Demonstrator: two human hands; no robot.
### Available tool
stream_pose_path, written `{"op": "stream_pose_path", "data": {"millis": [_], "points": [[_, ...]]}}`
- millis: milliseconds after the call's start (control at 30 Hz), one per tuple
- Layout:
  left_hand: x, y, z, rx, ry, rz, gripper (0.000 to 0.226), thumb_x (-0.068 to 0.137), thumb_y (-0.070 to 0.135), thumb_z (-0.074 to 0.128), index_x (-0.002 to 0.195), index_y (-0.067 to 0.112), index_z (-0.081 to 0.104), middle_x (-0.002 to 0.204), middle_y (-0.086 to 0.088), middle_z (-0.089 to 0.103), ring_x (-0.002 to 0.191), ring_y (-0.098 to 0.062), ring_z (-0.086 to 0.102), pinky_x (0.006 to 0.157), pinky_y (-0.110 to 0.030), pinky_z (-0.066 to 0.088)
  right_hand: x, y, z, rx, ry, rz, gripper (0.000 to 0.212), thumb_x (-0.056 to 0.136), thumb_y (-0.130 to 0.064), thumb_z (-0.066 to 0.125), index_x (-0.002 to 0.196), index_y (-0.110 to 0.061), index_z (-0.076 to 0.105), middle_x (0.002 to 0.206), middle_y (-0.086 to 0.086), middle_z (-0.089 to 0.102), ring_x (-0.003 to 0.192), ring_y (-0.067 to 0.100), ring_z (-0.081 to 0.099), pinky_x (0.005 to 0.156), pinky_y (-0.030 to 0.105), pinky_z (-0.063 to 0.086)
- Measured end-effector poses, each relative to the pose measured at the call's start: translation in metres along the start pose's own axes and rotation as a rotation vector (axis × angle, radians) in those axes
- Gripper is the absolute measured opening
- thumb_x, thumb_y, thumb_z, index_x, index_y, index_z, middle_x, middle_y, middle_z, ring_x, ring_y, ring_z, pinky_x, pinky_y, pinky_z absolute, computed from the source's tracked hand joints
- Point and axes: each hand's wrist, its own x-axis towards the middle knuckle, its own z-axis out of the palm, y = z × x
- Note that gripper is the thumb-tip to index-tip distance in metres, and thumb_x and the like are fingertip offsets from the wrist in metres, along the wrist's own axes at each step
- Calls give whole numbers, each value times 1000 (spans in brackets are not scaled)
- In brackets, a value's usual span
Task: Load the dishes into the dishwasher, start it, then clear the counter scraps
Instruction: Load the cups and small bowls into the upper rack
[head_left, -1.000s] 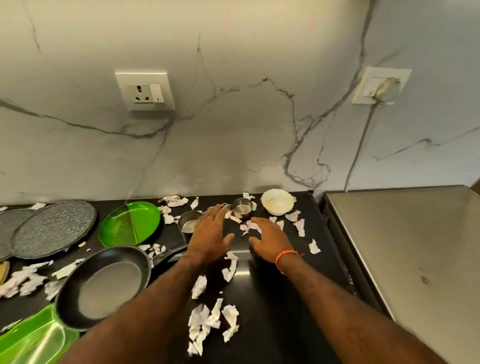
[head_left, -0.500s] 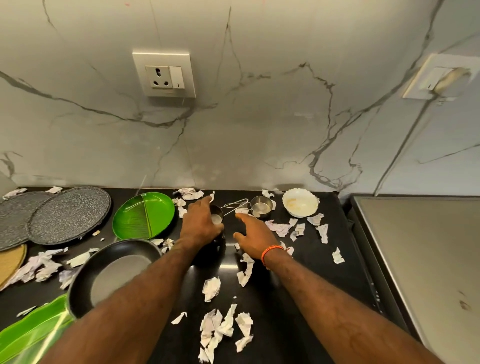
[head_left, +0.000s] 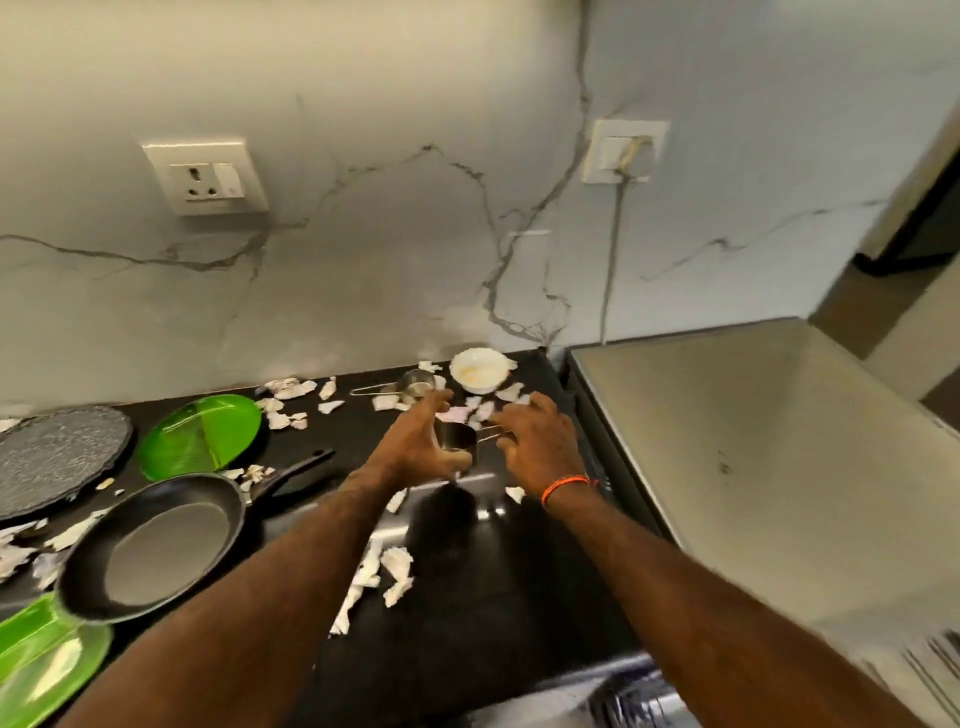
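Gripping a small steel measuring cup (head_left: 456, 435), the left hand (head_left: 415, 452) holds it raised above the black worktop (head_left: 493, 582), thumb and fingers curled round the bowl of the cup, its wire handle pointing toward the right hand (head_left: 540, 447). The right hand is spread beside that handle, fingers loosely bent; motion blur prevents confirming whether they touch it, though they appear apart. An orange band (head_left: 566, 486) circles the right wrist.

A second steel cup (head_left: 415, 385) stands near the back edge of the worktop, its long handle pointing left. Just beside it, toward the back right corner, sits a white bowl (head_left: 477, 370). Torn paper scraps (head_left: 384, 571) lie scattered along the back edge, between the hands and at mid-worktop.

Toward the left edge: a black frying pan (head_left: 156, 545), handle pointing to the centre; a green divided plate (head_left: 202, 436) behind it; a grey speckled plate (head_left: 57, 457) at the far left; another green plate (head_left: 41, 660) at the front left corner, partly under the pan. A steel-topped appliance (head_left: 769, 457) adjoins the right edge of the worktop.
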Motion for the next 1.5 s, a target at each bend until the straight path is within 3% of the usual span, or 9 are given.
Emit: {"op": "stream_pose_path", "data": {"millis": [100,233,433,633,733,967,1167,1300,1500], "points": [[-6,42,37,-122,-101,5,99,63,43,91,147,21,44,132,7,56,113,-15,60,94,-32,53,-44,41,-32,64,-101,51,27,90,-28,64,115,-29,75,114,-5,74,112,21,63,95,38,50],[-14,98,90,-269,-162,53,73,63,67,76,122,24,67,113,5,70,103,-14,68,88,-34,58,-114,92,-72,208,-28,269,21,95,-28,62,111,-28,76,109,-3,75,99,20,67,88,30,51],[-39,191,177,-265,-462,257,84,69,39,91,142,24,52,127,7,64,113,-7,63,95,-19,51,-227,164,-125,394,119,643,25,98,-15,53,110,-20,75,85,0,75,74,15,61,85,44,56],[-70,271,276,-81,-601,508,107,60,30,98,150,21,40,136,5,56,122,-14,56,106,-25,44,-333,212,-170,403,224,866,22,94,-25,64,114,-23,72,99,1,75,90,17,67,81,26,51],[-86,299,318,-29,-677,629,112,59,29,98,151,21,35,134,6,53,121,-14,55,102,-24,43,-375,235,-183,374,249,962,19,88,-34,69,106,-27,72,97,-5,74,89,15,67,80,30,52],[-95,349,421,69,-802,802,103,59,45,94,147,29,41,132,5,61,115,-13,61,97,-31,55,-460,283,-193,359,240,1113,30,86,-18,73,115,-23,68,98,-7,68,88,12,64,72,14,47],[-89,388,524,134,-877,804,105,56,56,93,143,20,47,131,7,54,114,-12,54,97,-32,53,-503,350,-179,-97,163,1240,46,90,-20,65,133,-36,60,121,-3,68,120,24,55,99,44,46],[-84,396,596,165,-904,794,111,60,55,92,151,21,38,139,3,55,118,-14,56,98,-30,53,-520,400,-159,-298,79,1312,49,90,-17,66,135,-33,57,122,-5,70,122,24,47,96,43,40],[-84,384,701,226,-989,757,110,66,54,90,154,23,33,143,-2,56,120,-19,59,96,-30,53,-547,481,-107,-205,77,1425,49,89,-5,57,134,-24,58,132,3,64,123,27,52,98,42,48]]}}
